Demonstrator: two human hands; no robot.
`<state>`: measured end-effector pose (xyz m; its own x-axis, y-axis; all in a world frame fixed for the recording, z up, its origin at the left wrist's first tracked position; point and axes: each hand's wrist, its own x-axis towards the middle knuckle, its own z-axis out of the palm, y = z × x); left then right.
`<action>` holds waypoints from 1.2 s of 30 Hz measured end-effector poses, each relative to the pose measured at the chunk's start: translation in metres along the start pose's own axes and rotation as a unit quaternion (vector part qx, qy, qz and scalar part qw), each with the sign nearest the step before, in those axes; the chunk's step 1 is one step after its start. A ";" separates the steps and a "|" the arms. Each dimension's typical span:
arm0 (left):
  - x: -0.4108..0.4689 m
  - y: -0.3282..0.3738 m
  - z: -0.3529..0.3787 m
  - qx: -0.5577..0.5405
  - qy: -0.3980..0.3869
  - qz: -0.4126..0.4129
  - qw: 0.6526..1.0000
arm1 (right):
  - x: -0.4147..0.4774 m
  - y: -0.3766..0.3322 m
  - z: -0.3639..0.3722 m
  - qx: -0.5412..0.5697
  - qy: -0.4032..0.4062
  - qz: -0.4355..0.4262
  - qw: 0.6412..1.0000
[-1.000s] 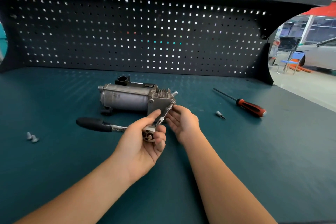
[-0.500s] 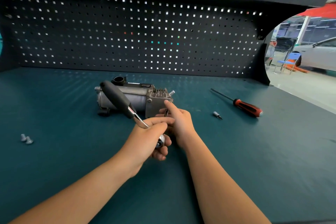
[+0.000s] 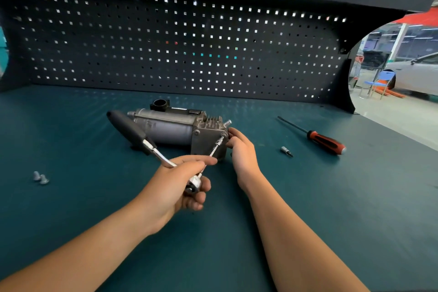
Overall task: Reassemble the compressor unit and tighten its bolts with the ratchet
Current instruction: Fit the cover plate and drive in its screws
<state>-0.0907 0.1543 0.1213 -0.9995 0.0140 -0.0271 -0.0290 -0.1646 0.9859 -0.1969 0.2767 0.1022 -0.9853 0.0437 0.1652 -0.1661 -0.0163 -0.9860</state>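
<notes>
The grey metal compressor unit (image 3: pixel 166 129) lies on its side in the middle of the green bench, its square end plate facing me. My left hand (image 3: pixel 176 185) grips the head of the ratchet (image 3: pixel 151 147). The ratchet's black handle points up and to the left across the compressor body. Its thin extension runs up to a bolt at the plate's upper right corner. My right hand (image 3: pixel 241 149) holds the compressor's right end beside that bolt, fingers against the housing.
Two loose bolts (image 3: pixel 40 177) lie at the left of the bench. A small bit (image 3: pixel 286 151) and a red-and-black screwdriver (image 3: pixel 326 142) lie to the right. A dark pegboard (image 3: pixel 180 42) closes the back; the bench's right edge opens onto a workshop floor.
The ratchet handle has swung from pointing left and low to pointing up-left over the compressor. My right hand has shifted from the extension to the compressor's right end.
</notes>
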 end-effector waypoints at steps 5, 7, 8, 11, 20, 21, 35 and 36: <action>-0.012 0.003 -0.021 -0.090 -0.006 -0.072 0.993 | -0.006 0.004 0.003 0.012 -0.014 0.023 1.000; -0.015 0.007 -0.023 -0.130 0.000 -0.104 0.986 | -0.006 0.004 0.001 0.031 -0.003 0.043 0.999; -0.015 0.007 -0.024 -0.112 0.008 -0.105 0.988 | -0.006 0.003 0.000 0.036 0.002 0.050 0.998; -0.017 0.005 -0.021 0.038 0.036 -0.058 0.997 | -0.008 0.003 0.000 0.035 0.001 0.051 0.998; -0.021 0.010 0.000 0.613 0.046 0.107 0.781 | -0.006 0.006 0.002 0.048 -0.013 0.039 0.998; -0.020 0.009 0.001 0.680 0.055 0.136 0.719 | -0.006 0.006 0.002 0.046 -0.013 0.029 0.998; -0.012 0.006 -0.015 0.052 -0.003 -0.074 0.996 | -0.009 0.010 -0.001 0.032 -0.035 0.025 0.999; -0.013 0.003 -0.018 -0.083 -0.003 -0.111 0.990 | -0.008 0.010 -0.002 0.027 -0.044 0.019 0.998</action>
<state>-0.0780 0.1363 0.1213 -0.9684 0.0739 -0.2381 -0.2491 -0.3166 0.9152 -0.1905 0.2787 0.0906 -0.9903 -0.0456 0.1309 -0.1275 -0.0705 -0.9893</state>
